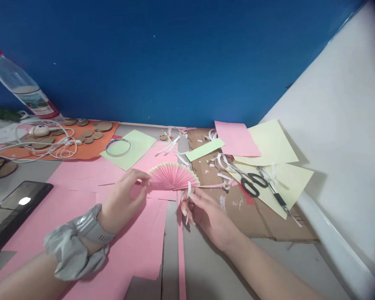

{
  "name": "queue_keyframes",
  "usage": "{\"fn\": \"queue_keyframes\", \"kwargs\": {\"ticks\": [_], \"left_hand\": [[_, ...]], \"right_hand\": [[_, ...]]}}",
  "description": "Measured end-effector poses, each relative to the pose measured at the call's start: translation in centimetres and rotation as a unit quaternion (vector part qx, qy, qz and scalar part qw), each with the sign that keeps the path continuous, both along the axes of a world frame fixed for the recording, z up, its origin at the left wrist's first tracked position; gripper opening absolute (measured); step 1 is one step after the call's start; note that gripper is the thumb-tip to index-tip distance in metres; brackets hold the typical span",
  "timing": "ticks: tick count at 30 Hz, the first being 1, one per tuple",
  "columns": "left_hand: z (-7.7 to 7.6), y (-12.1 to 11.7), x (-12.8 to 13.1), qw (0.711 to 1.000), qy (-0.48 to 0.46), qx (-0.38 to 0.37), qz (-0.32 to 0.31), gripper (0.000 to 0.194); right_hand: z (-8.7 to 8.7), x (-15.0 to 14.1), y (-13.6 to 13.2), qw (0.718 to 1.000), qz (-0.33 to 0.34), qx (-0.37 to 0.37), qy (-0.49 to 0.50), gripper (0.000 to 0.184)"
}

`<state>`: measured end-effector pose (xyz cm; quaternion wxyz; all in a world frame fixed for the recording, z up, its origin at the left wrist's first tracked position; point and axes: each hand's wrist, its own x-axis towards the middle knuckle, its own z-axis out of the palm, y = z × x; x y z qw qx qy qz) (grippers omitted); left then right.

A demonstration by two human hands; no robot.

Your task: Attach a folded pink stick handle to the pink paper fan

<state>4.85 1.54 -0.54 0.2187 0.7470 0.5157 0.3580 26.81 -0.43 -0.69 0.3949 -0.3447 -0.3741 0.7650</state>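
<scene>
A pleated pink paper fan [171, 175] with a pale yellow outer rim lies spread in a half circle in front of me. My left hand [125, 202] is closed at the fan's left end, thumb and forefinger pinching its edge. My right hand [206, 210] is just below the fan's right end, with its fingers curled. A small white strip [189, 190] sticks up between its thumb and forefinger. Under my right fingers a long narrow pink paper strip [181, 258] runs towards me.
Pink sheets [137, 241] cover the left middle. Scissors [250, 181] and a pen [278, 196] lie on pale yellow paper [268, 141] at right, over brown cardboard [246, 221]. A tape ring [118, 147], white cables [62, 139], a phone [15, 212] and a bottle [34, 96] are left.
</scene>
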Motion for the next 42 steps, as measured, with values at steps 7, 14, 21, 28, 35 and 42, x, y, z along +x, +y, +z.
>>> {"fn": "queue_keyframes", "kwargs": {"ticks": [7, 14, 21, 28, 35, 42], "left_hand": [[0.2, -0.3, 0.3, 0.985, 0.141, 0.098, 0.006, 0.029], [0.9, -4.6, 3.1, 0.980, 0.108, -0.079, -0.148, 0.037], [-0.3, -5.2, 3.5, 0.967, 0.146, -0.082, -0.194, 0.045], [0.4, -4.8, 3.5, 0.965, 0.135, -0.101, -0.199, 0.037], [-0.3, -5.0, 3.5, 0.967, 0.184, -0.066, -0.164, 0.058], [-1.1, -5.0, 3.6, 0.960, 0.228, -0.089, -0.138, 0.074]], "right_hand": [[1.4, 0.2, -0.7, 0.966, -0.051, 0.093, -0.236, 0.027], [1.9, 0.4, -1.2, 0.978, -0.079, 0.099, -0.165, 0.024], [2.1, 1.0, -0.9, 0.988, -0.144, -0.027, 0.058, 0.020], [1.8, 0.6, -0.9, 0.985, -0.131, -0.047, 0.099, 0.023], [2.1, 0.6, -1.0, 0.987, -0.156, 0.014, 0.047, 0.020], [2.1, 0.8, -0.6, 0.985, -0.106, -0.038, 0.131, 0.032]]}}
